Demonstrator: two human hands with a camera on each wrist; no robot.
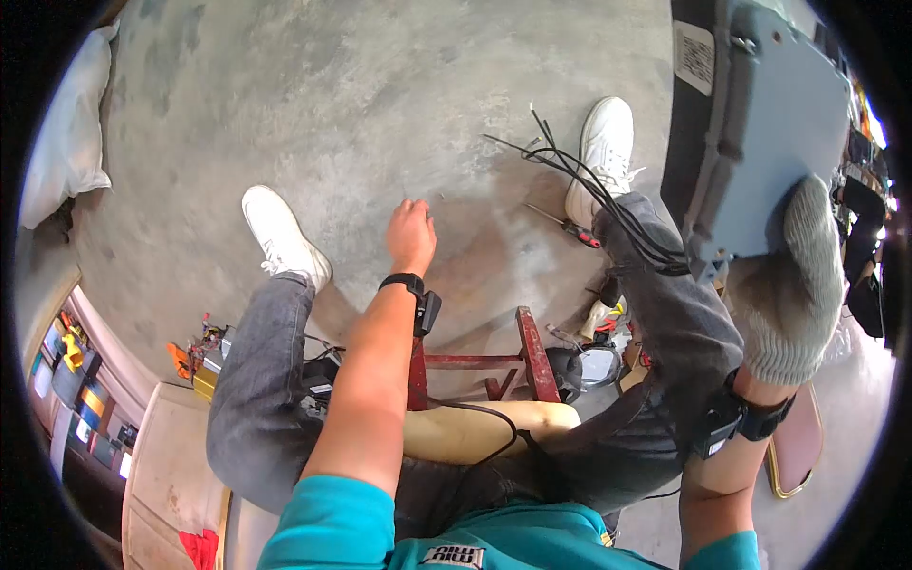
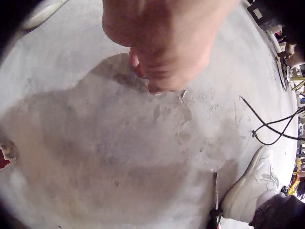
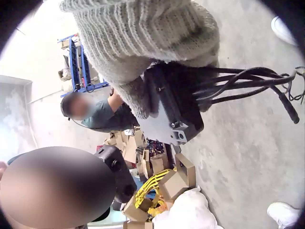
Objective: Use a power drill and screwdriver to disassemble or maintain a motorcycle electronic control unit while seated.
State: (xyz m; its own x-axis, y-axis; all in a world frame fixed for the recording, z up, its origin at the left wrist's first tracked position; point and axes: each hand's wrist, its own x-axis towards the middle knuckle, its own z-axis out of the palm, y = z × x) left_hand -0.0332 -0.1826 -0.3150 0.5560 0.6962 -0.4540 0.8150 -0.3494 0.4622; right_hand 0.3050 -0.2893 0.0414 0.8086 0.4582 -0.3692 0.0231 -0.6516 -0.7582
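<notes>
My gloved right hand (image 1: 793, 294) grips a grey metal-cased unit (image 1: 779, 123) by its near end, raised at the right, with the thumb across its flat face. A white label with a printed code is on its side. Several black cables (image 1: 617, 209) trail from the near end over my leg; in the right wrist view they leave the casing beside the glove (image 3: 152, 38). My bare left hand (image 1: 411, 237) is over the concrete floor between my shoes, fingers bent downward. A small shiny bit (image 2: 184, 94) shows at its fingertips; I cannot tell whether they hold it.
A screwdriver (image 1: 578, 233) lies on the floor near my right shoe (image 1: 606, 142). A red metal frame (image 1: 537, 356) and a cream-coloured pad (image 1: 484, 427) are between my legs. Cardboard boxes (image 3: 174, 183) and another person (image 3: 102, 114) appear in the right wrist view.
</notes>
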